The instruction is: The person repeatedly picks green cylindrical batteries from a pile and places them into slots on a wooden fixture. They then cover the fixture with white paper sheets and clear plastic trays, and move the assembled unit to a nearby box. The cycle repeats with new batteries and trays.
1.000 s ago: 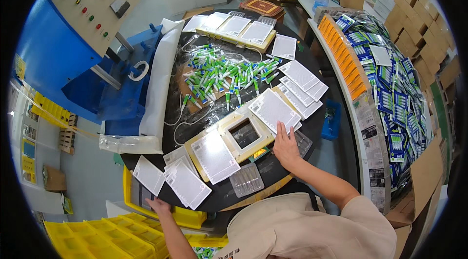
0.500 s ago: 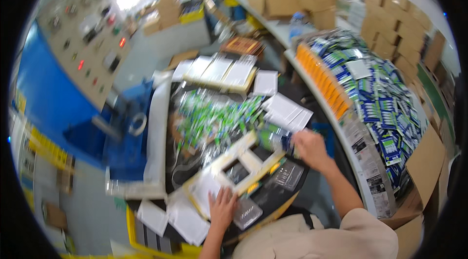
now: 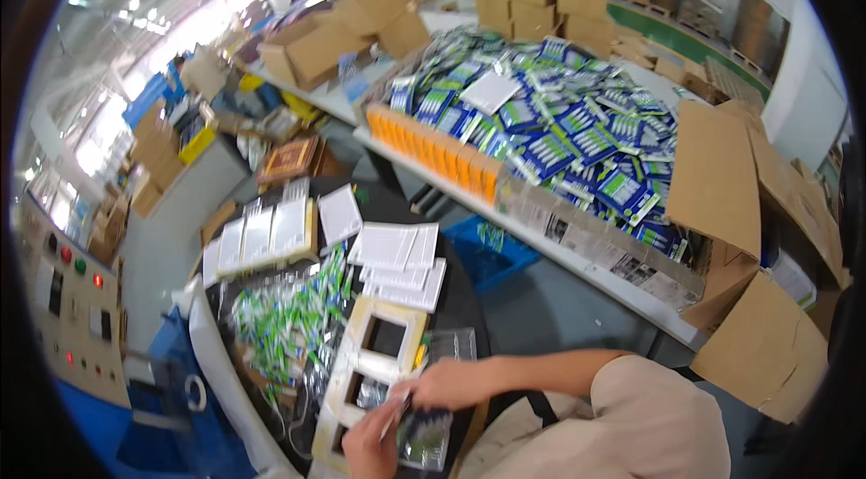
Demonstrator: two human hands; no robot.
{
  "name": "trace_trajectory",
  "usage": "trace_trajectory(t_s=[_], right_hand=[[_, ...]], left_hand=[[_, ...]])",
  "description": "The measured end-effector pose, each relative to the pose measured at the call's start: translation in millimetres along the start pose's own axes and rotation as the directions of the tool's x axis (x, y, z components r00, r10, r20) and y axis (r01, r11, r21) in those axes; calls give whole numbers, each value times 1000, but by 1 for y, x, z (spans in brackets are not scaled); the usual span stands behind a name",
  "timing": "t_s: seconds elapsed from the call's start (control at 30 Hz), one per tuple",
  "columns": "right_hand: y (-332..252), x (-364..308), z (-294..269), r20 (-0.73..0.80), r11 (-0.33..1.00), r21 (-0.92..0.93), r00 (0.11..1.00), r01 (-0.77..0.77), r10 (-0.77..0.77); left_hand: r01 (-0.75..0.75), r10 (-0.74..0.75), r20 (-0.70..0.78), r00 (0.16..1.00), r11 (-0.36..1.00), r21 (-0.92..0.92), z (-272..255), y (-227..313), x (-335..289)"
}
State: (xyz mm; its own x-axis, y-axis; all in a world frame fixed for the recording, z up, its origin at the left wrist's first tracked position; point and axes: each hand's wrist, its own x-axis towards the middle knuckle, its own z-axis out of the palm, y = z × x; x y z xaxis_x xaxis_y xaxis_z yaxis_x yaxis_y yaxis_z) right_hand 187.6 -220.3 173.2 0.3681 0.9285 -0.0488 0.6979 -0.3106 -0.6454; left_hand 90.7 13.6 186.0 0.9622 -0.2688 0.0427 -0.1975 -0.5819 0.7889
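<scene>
My left hand [image 3: 372,445] and my right hand [image 3: 446,383] come together over the near part of the round black table, both with bent fingers. Between and below them is a blue-and-green blister pack [image 3: 424,432], blurred and partly hidden; the fingers close on its upper edge. Beside the hands lies a cream frame [image 3: 372,360] with rectangular windows, its near end partly behind my left hand. A clear plastic blister [image 3: 458,345] rests to the right of the frame. Left of the frame is a heap of small green-and-white items [image 3: 290,321].
White cards [image 3: 401,244] lie beyond the frame, near another cream holder with white cards [image 3: 271,235]. A large pile of blue-and-green packs [image 3: 577,141] fills the side table behind an orange strip [image 3: 433,150]. Open cardboard boxes [image 3: 717,181] stand right; a blue machine [image 3: 171,389] stands left.
The view has swung to the right. My right hand has brought the blue-and-green pack in toward my body, and my left hand has left the white cards to meet it.
</scene>
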Motion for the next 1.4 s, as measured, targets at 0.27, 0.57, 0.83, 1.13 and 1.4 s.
trace_trajectory(t_s=[0.27, 0.57, 0.83, 1.13, 1.4], right_hand=[[130, -213, -64, -703, 702, 702, 43, -120, 710], [185, -201, -7, -681, 656, 730, -278, -192, 677], [137, -30, 52, 108, 830, -525, 982, 189, -155], [159, -15, 44, 307, 958, -190, 940, 214, -149], [148, -9, 39, 271, 958, -188, 949, 217, -161]], left_hand=[[162, -182, -481, 858, 983, -82, 6, 9, -13], [433, -418, -305, 856, 901, -23, 81, -30, -114], [224, -242, -31, 970, 833, 506, 119, -70, -96], [337, -359, -19, 933, 856, 392, 118, -73, -99], [312, -234, -210, 949, 778, 545, 118, -48, -103]])
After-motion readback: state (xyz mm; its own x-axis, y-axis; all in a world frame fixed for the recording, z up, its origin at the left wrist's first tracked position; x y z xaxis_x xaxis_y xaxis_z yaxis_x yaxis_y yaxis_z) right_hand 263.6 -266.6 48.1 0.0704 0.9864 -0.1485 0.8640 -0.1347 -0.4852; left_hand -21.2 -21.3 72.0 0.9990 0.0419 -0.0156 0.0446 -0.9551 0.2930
